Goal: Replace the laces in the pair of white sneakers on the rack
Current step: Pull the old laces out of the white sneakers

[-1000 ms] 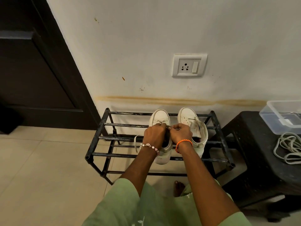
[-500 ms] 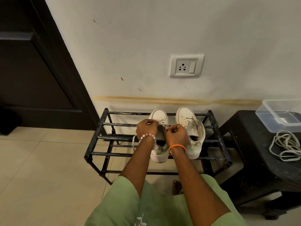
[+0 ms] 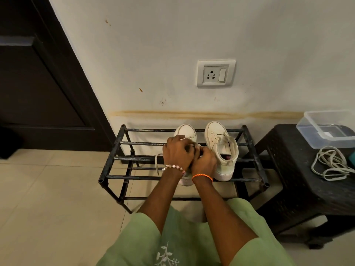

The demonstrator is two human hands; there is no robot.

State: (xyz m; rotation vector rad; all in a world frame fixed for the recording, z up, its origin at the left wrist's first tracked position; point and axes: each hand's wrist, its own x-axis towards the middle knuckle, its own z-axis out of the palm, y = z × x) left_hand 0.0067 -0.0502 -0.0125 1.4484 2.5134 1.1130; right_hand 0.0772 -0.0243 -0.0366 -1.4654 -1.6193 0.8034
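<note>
left hand (image 3: 177, 152) grip: curled over left sneaker (image 3: 186, 132), pinching its lace (image 3: 156, 163) | right hand (image 3: 205, 161) grip: pinching same lace | right sneaker (image 3: 221, 148) beside, on rack (image 3: 113, 150)

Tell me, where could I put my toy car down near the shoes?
The rack has bare bars left of the left sneaker, toward the door. The stool has bare top beside the clear box. The middle is crowded: both hands work there, beside the right sneaker; loose laces fill the stool's right.
</note>
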